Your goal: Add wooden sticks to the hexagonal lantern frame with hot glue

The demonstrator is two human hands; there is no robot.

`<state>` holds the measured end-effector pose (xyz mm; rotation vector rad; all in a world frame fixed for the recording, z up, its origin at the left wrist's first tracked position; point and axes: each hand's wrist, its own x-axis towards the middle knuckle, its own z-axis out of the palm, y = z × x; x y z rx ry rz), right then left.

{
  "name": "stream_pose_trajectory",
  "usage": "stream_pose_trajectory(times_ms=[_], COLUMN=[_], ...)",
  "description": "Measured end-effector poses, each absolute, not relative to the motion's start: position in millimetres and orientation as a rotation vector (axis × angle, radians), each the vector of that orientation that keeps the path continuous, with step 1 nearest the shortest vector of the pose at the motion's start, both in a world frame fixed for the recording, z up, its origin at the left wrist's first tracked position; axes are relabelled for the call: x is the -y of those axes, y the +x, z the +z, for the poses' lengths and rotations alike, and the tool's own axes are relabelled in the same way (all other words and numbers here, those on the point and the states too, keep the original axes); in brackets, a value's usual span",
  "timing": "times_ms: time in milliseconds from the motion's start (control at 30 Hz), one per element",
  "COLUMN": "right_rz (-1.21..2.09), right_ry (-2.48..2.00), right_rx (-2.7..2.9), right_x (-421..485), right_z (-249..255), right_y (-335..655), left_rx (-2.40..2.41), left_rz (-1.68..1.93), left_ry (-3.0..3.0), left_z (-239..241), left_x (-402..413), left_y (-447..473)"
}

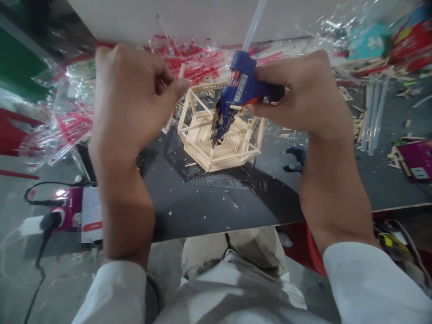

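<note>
My right hand is closed around a blue hot glue gun with a clear glue stick rising from its back. The gun's nozzle points down into a hexagonal frame built of small wooden sticks, which stands on a dark board. My left hand is closed in a pinch on a thin wooden stick, held just left of the frame's upper edge.
Crumpled clear plastic with red sticks lies behind the frame and to the left. Clear glue sticks and loose wooden pieces lie at the right. A blue tool rests beside my right wrist. A plug and cable sit lower left.
</note>
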<state>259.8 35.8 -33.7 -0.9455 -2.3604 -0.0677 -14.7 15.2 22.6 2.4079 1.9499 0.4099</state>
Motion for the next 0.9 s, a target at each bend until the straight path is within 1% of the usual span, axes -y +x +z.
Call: stream_pose_trajectory(times_ms=[267, 900], right_rz=[-0.015, -0.090], right_ry=[-1.106, -1.116], right_rx=[2.362, 2.293], right_x=[-33.2, -33.5], right_z=[-27.3, -26.3], right_y=[260.4, 265.4], left_rx=[-1.940, -1.935], left_rz=[0.413, 0.393], left_ry=[2.397, 2.417], left_z=[23.1, 21.8], left_x=[-13.6, -12.3], left_y=[-10.9, -9.1])
